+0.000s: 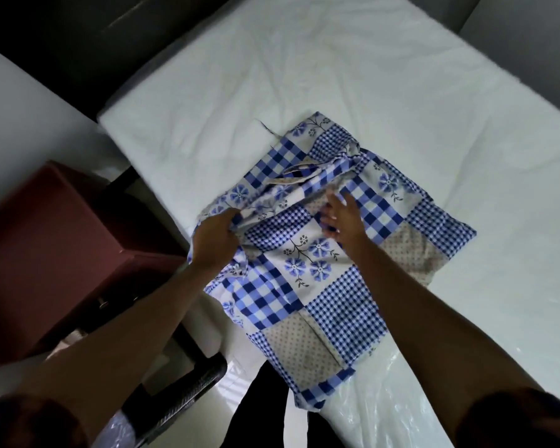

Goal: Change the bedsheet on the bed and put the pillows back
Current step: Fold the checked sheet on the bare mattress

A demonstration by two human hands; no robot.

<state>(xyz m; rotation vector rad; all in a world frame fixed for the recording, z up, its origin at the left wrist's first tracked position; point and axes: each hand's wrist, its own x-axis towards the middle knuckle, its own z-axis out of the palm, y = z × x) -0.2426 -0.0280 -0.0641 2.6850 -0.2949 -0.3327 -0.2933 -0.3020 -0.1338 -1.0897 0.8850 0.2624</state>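
Observation:
A folded bedsheet [317, 286] in blue-and-white patchwork with checks, flowers and dotted beige squares lies on the bare white mattress [304, 76], near its front left edge. My left hand [215, 240] grips a bunched fold at the sheet's left side. Fingers of my right hand [341, 218] curl round a fold near the sheet's middle. The far part of the sheet is loosely rumpled. No pillows are in view.
A dark red box-like cabinet [55, 253] stands left of the bed on the pale floor. A dark woven chair edge [188, 386] sits at the bottom left. Clear plastic wrap [395, 399] covers the mattress's near end. A dark wall runs behind the bed.

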